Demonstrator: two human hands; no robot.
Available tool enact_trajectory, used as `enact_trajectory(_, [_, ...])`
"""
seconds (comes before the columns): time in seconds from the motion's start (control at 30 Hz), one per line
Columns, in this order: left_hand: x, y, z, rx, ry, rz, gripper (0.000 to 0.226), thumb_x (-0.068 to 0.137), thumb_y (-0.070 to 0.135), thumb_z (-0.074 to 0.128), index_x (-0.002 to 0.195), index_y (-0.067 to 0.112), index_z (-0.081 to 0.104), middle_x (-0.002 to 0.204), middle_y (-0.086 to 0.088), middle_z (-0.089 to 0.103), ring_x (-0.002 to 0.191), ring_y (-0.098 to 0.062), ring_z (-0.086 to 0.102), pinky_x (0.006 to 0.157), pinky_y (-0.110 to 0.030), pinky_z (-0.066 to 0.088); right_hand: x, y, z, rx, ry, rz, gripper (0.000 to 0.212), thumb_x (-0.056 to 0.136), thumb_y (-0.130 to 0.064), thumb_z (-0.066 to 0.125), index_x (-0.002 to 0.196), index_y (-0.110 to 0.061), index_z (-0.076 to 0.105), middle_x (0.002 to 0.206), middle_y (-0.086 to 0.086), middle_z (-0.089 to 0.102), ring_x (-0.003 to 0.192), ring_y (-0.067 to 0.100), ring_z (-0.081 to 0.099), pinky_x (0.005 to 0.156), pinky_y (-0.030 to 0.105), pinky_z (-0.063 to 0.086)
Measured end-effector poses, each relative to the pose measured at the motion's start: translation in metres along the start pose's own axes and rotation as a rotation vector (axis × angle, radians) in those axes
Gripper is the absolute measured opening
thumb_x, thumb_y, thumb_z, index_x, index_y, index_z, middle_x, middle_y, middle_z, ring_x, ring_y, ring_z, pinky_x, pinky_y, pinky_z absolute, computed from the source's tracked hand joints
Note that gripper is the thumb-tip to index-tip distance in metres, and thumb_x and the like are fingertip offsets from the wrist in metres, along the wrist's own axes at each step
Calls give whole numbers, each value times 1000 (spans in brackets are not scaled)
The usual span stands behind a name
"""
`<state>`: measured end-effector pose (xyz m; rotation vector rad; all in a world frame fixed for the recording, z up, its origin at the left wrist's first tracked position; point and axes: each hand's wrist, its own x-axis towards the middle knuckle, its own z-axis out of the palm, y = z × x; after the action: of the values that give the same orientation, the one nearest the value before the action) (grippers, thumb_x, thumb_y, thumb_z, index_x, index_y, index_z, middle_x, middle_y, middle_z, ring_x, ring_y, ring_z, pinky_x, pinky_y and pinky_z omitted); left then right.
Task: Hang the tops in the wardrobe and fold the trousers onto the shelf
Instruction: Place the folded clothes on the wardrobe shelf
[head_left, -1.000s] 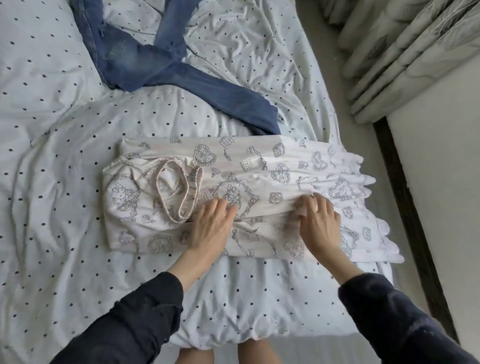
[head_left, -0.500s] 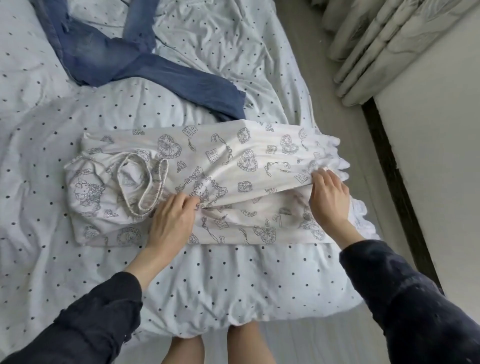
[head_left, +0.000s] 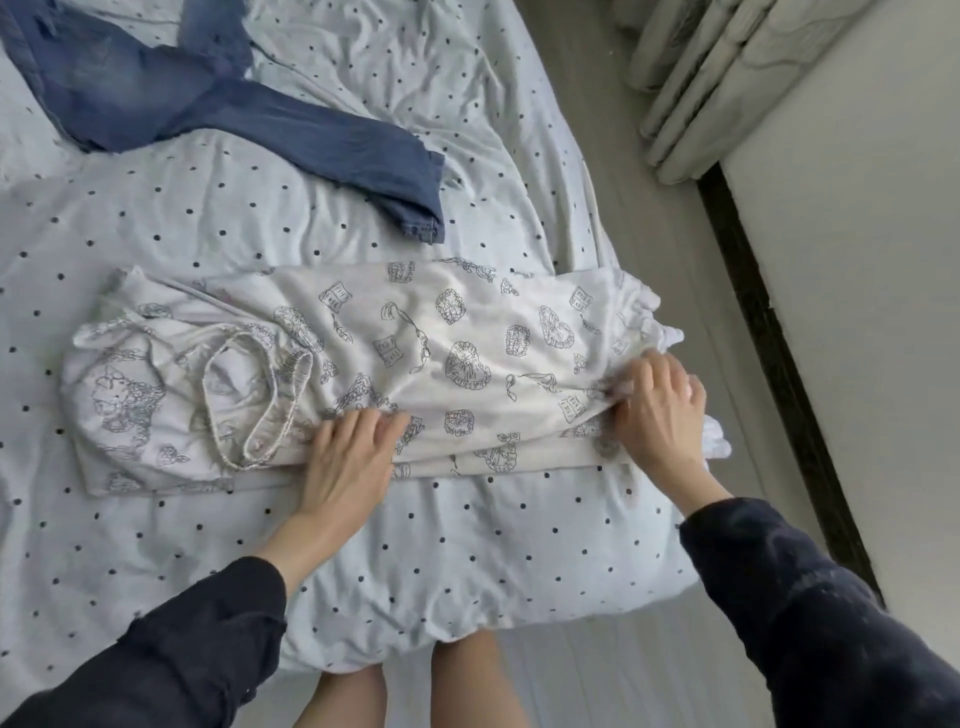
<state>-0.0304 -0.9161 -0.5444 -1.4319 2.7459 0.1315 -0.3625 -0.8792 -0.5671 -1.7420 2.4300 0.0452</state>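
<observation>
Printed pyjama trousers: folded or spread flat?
Folded lengthwise: printed pyjama trousers lie in one narrow band, layered edges showing under left hand and right hand.

Blue jeans (head_left: 156, 93) cut off at top edge; right fingers (head_left: 631, 384) blurred.

one printed garment (head_left: 415, 358), one jeans (head_left: 218, 104), two hands, one duvet (head_left: 467, 545).

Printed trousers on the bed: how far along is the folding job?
Done: the printed trousers lie folded lengthwise on the bed. In hand: the left hand presses flat near the waistband; the right hand grips the leg ends, seemingly ready to fold them over. Left: finishing this fold, the unfolded jeans, shelving both. No wardrobe, shelf or tops in view.
</observation>
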Motion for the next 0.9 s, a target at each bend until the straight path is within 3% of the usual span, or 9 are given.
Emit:
enact_trajectory(0.1, [12, 13, 7, 5, 54, 57, 76, 57, 1, 72, 126, 20, 45, 86, -9, 53, 78, -27, 46, 65, -38, 40, 22, 6, 5, -32, 36, -20, 35, 80, -15, 53, 113, -4, 52, 127, 20, 52, 114, 39, 53, 88, 57, 42])
enact_trajectory(0.2, [20, 28, 8, -6, 76, 88, 72, 69, -4, 50, 135, 25, 38, 90, -9, 56, 79, -28, 51, 67, -38, 37, 32, 22, -3, -43, 167, -10, 26, 82, -5, 45, 103, -4, 61, 120, 18, 59, 111, 37, 56, 84, 49, 43])
enact_trajectory(0.33, [34, 49, 2, -28, 98, 97, 81, 59, -9, 62, 133, 19, 41, 86, -9, 54, 77, -26, 45, 62, -37, 37, 28, 44, -25, 0, 333, -53, 21, 79, 5, 56, 99, -2, 62, 120, 14, 62, 114, 37, 55, 91, 51, 40])
enact_trajectory(0.47, [49, 66, -2, -88, 136, 156, 67, 70, -4, 33, 132, 19, 42, 82, -8, 50, 76, -25, 42, 62, -36, 35, 25, 56, -56, 17, 544, -42, 22, 77, 3, 51, 91, -9, 63, 114, 8, 65, 114, 31, 55, 96, 48, 34])
enact_trajectory(0.53, [51, 75, 1, -98, 125, 209, 69, 67, -5, 33, 131, 18, 44, 83, -6, 45, 78, -24, 40, 64, -35, 28, 12, 67, -57, -25, 589, -7, 20, 74, 6, 54, 84, -9, 63, 111, 7, 65, 114, 29, 53, 95, 48, 36])
enact_trajectory(0.63, [41, 87, 9, -127, 81, 238, 70, 59, -9, 50, 124, 18, 50, 80, -5, 45, 74, -25, 45, 62, -36, 32, -19, 73, -41, 42, 245, 82, 22, 73, 10, 53, 81, -4, 67, 112, 12, 64, 117, 34, 50, 93, 51, 36])
enact_trajectory(0.7, [31, 89, 12, -151, 34, 252, 64, 57, -6, 63, 117, 17, 56, 81, -4, 49, 73, -26, 52, 61, -36, 40, -35, 69, -33, 232, -56, 297, 26, 83, 3, 47, 97, -5, 67, 116, 12, 63, 115, 34, 50, 93, 47, 38])
enact_trajectory(0.8, [29, 84, 12, -205, -19, 305, 57, 60, 8, 67, 113, 19, 50, 85, -4, 54, 75, -26, 57, 64, -36, 46, -26, 56, -35, 694, -95, 842, 28, 93, -23, 38, 98, -8, 60, 104, 13, 65, 94, 31, 60, 81, 40, 49])
enact_trajectory(0.9, [35, 77, 8, -228, -39, 346, 40, 71, 16, 42, 110, 21, 49, 85, -3, 56, 76, -25, 57, 68, -36, 41, 1, 51, -37, 1219, -177, 1191, 36, 95, -37, 45, 87, -3, 54, 74, 10, 64, 55, 19, 58, 49, 24, 47])
